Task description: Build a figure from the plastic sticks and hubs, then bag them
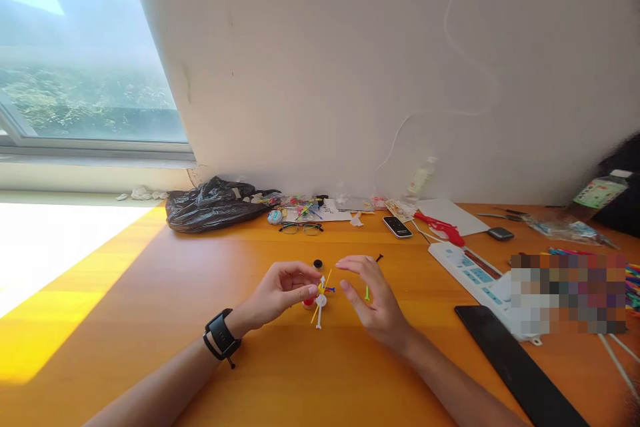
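Nearest, at the near right corner of the table (150,293): one flat black slab (515,363), lying at an angle. Next inward, two bare forearms coming over the near edge, with one black watch (221,335) on the left wrist.

At mid-table, well clear of every edge: one small stick model (320,297), made of white, yellow and blue rods around a white hub. Left hand (280,290) pinched at its left side, thumb and fingertips closed on it, or so it seems at this small scale. Right hand (373,297) loosened and grasping nothing, fingers curved, hovering just right of the model and apart from it.

Looks like the middle of an assembly, with the model steadied and no loose piece taken up yet. Calls next for a fine fingertip pinch on a small part, held in line with the hub while the left grip stays firm.

Loose parts, counted:
- one red piece (308,304), touching the model's left side
- one green piece (367,293), behind the right fingers
- one black cap (317,263), just beyond the model
- one black peg (379,257), farther toward the far edge

Along the far edge: one black bag (210,207), one pair of glasses (301,228), one dark handset (397,226). Toward the right edge: one white power strip (465,267).
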`<state>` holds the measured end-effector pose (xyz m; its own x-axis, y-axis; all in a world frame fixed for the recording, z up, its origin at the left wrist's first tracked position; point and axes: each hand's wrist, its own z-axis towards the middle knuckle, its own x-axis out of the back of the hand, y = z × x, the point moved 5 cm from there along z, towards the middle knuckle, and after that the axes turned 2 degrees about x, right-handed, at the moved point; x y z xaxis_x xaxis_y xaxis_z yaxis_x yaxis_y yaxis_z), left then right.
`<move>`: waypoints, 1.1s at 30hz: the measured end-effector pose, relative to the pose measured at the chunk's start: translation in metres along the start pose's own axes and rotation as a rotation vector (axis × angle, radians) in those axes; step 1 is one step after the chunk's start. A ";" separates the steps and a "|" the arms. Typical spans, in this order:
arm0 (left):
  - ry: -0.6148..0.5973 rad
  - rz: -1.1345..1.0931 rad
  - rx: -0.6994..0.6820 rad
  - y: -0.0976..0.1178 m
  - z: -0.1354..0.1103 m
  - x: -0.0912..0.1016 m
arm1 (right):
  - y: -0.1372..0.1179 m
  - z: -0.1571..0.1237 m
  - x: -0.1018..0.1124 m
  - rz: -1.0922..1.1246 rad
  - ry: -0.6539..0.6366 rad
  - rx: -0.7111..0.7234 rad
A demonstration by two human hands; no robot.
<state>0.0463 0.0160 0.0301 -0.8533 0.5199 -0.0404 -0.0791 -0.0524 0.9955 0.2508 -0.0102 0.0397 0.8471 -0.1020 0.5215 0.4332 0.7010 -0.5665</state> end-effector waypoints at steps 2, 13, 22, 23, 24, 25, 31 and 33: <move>0.021 -0.020 0.023 -0.003 0.001 0.002 | 0.001 -0.002 0.006 -0.016 0.033 -0.019; 0.187 -0.062 -0.049 -0.012 0.004 0.019 | -0.008 -0.003 -0.009 0.405 -0.437 -0.108; 0.314 -0.171 -0.049 -0.014 0.009 0.043 | 0.014 -0.002 -0.005 0.572 -0.247 -0.130; 0.320 -0.206 -0.047 -0.016 0.010 0.046 | 0.015 -0.002 -0.006 0.584 -0.247 -0.133; 0.325 -0.246 -0.044 -0.018 0.012 0.050 | 0.016 -0.003 -0.007 0.592 -0.248 -0.135; 0.330 -0.289 -0.044 -0.020 0.014 0.054 | 0.016 -0.003 -0.008 0.596 -0.253 -0.139; 0.421 -0.540 -0.083 -0.027 0.021 0.087 | 0.017 -0.005 -0.006 0.612 -0.267 -0.159; 0.449 -0.592 -0.088 -0.027 0.022 0.096 | 0.018 -0.006 -0.005 0.615 -0.261 -0.159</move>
<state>-0.0218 0.0863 0.0008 -0.7819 0.0846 -0.6176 -0.6156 0.0506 0.7864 0.2563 -0.0012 0.0232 0.8601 0.4692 0.2003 -0.0465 0.4630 -0.8851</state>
